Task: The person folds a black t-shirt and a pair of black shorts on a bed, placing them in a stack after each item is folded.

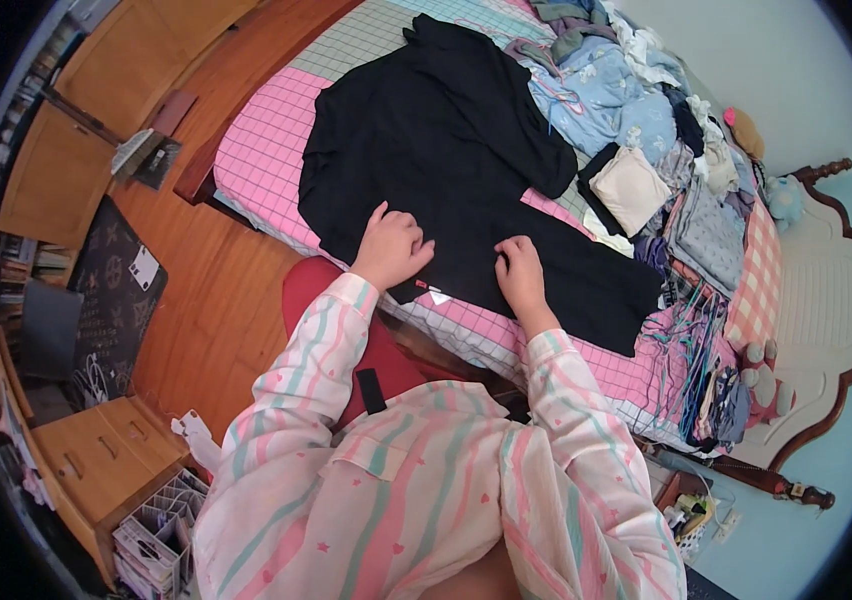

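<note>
Left hand (393, 247) and right hand (520, 272) (fingers curled; can't tell if pinching) touch the black garment (426, 130) near the bed's (264, 130) edge.

You're in a home bedroom, shown by the bed (196, 180) with its curved headboard (821, 270), pink gridded bedding (258, 128) and heaped clothes (601, 95). Left of you are wooden drawers (96, 460) and, toward the distorted rim, probably bookshelves (34, 262).

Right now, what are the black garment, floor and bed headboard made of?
Black garment: matte cloth, from its soft wrinkles; which fibre, I can't tell. Floor: looks like varnished wood, with streaky orange-brown grain and a faint sheen. Headboard: probably wood, with a pale, painted-looking panel and dark brown, curvy edges.
</note>
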A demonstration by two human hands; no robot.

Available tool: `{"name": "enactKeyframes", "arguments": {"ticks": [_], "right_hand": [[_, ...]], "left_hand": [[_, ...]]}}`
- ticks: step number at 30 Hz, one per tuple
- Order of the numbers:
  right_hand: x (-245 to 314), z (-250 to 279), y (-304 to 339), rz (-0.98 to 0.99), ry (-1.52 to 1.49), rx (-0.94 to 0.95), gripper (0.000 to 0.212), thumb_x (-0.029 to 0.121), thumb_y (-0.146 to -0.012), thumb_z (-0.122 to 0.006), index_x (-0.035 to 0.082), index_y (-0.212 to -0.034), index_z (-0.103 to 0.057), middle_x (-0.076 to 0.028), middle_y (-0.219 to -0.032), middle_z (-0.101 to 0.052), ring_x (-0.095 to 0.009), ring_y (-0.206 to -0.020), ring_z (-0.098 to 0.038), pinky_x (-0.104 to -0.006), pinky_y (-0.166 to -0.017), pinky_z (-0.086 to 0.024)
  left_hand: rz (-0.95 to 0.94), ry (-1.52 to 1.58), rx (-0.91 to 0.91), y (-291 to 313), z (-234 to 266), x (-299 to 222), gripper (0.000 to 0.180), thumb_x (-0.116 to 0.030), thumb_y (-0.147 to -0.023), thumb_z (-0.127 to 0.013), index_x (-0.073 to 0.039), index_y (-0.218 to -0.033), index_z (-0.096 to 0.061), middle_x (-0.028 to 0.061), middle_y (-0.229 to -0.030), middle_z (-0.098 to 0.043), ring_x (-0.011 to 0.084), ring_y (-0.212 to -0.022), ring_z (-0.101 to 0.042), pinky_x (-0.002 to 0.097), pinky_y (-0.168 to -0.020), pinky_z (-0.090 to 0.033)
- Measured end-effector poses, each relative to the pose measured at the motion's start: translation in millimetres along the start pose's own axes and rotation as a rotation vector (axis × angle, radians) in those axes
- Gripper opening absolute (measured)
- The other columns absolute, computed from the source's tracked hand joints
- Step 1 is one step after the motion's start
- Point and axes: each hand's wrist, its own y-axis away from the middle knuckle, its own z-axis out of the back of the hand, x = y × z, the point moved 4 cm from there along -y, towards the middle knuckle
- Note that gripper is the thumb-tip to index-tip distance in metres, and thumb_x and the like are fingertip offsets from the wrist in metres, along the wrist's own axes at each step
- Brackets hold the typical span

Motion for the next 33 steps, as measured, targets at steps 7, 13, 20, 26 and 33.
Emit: {"name": "enactKeyframes", "arguments": {"ticks": [7,13,20,26,33], "right_hand": [[6.1,-2.7,2.1,0.035,0.091,0.034,0.012,0.002,-0.084,-0.065,0.004,-0.096,-0.066,-0.016,-0.101,-0.062,-0.037,-0.098,-0.062,-0.0461,-0.086,-0.052],[-10.0,2.0,-0.9,0.012,0.085,0.030,0.012,0.004,-0.083,-0.067,0.004,-0.095,-0.066,-0.016,-0.100,-0.062,-0.038,-0.097,-0.062,-0.0460,-0.085,-0.052],[6.0,25.1,-22.7,-0.121,0.200,0.148,0.009,0.009,-0.083,-0.068,0.009,-0.092,-0.069,-0.012,-0.093,-0.067,-0.035,-0.094,-0.065,-0.0471,-0.083,-0.052],[47.4,7.5,-79.4,0.046,0.093,-0.008,0.012,0.013,-0.089,-0.066,0.011,-0.100,-0.071,-0.012,-0.094,-0.069,-0.034,-0.095,-0.066,-0.0465,-0.083,-0.051],[-8.1,-34.7,-114.1,0.075,0.273,0.002,0.020,0.025,-0.089,-0.073,0.015,-0.106,-0.075,-0.008,-0.097,-0.070,-0.032,-0.100,-0.064,-0.0449,-0.090,-0.046]], "left_hand": [[0.069,-0.003,-0.232,-43.9,-24.3,8.7,0.038,-0.030,-0.089,-0.074,-0.007,-0.117,-0.065,0.0161,-0.127,-0.058,0.0368,-0.123,-0.053,0.0484,-0.107,-0.042],[0.313,-0.291,0.163,-36.6,-20.5,31.0,0.097,-0.055,-0.064,-0.089,-0.024,-0.148,-0.051,0.0194,-0.157,-0.038,0.0431,-0.145,-0.034,0.0586,-0.120,-0.025],[0.257,-0.238,0.057,-42.9,4.5,43.3,0.083,-0.058,-0.069,-0.086,-0.019,-0.138,-0.059,0.0229,-0.156,-0.041,0.0442,-0.145,-0.035,0.0574,-0.121,-0.023],[0.092,-0.022,-0.157,-101.6,21.3,108.9,0.018,-0.018,-0.096,-0.064,-0.015,-0.111,-0.074,0.0055,-0.127,-0.069,0.0347,-0.133,-0.051,0.0489,-0.113,-0.036],[-0.016,-0.224,0.268,-135.6,36.1,143.6,0.029,-0.039,-0.093,-0.071,-0.015,-0.110,-0.076,0.0041,-0.110,-0.072,0.0283,-0.123,-0.055,0.0447,-0.113,-0.035]]}}
